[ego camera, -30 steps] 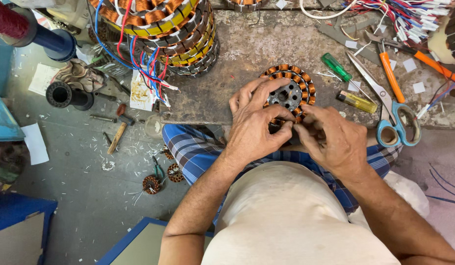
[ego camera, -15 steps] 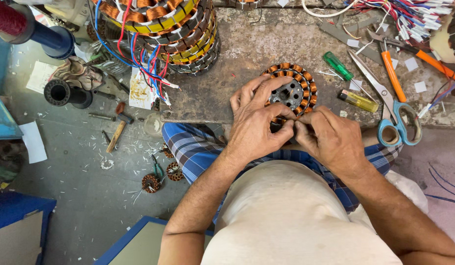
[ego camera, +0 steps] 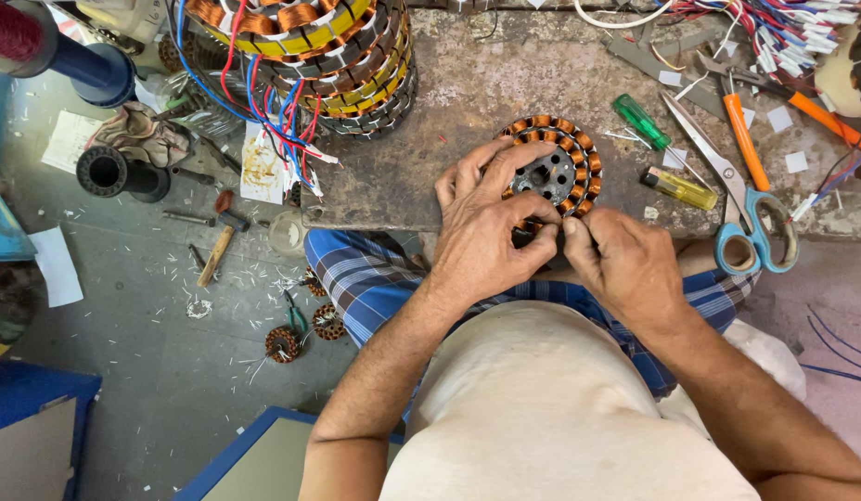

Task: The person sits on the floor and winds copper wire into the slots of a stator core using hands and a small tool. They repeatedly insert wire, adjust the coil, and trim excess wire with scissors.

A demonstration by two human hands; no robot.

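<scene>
Left hand [ego camera: 491,232] – fingers curling over the stator [ego camera: 556,172], thumb and forefinger pinching its near rim, prob. steadying it flat on the slab [ego camera: 449,102]. Right hand [ego camera: 625,264] – fingertips pressing together at the same rim, seemingly working a coil. Scissors [ego camera: 741,209], green screwdriver [ego camera: 639,121], yellow lighter [ego camera: 679,188] lying just rt., within reach. Stator stack [ego camera: 328,56] standing far left w/ loose leads.

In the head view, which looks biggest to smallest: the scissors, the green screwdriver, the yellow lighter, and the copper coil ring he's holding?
1. Scissors
2. Coil ring, partly hidden by the left hand
3. Green screwdriver
4. Yellow lighter, close to the screwdriver, so unsure
</scene>
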